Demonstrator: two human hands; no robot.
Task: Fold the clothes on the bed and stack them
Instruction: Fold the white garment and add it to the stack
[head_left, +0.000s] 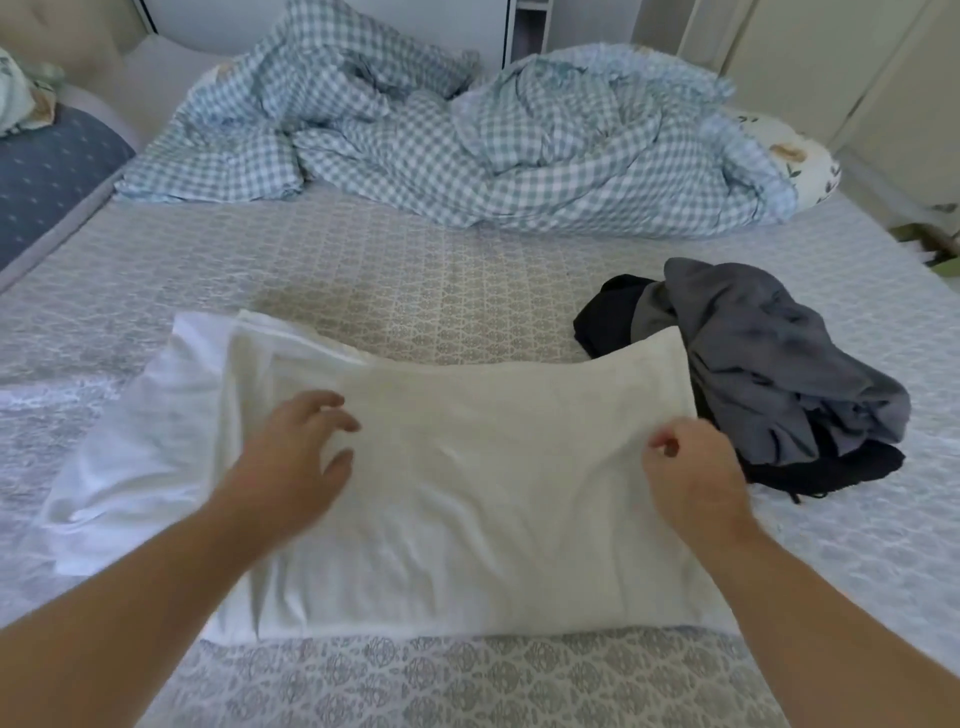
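No text, label, brand, number or sign can be read anywhere here.

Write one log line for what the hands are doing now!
left hand: open over white garment | right hand: curled, grip unclear | dark clothes pile: unfolded, right

Your left hand (291, 457) and right hand (693, 478): both bare, no gloves, rings or watch on the sides you can see. Forearms bare to the frame's lower edge; no sleeve or cuff enters view.
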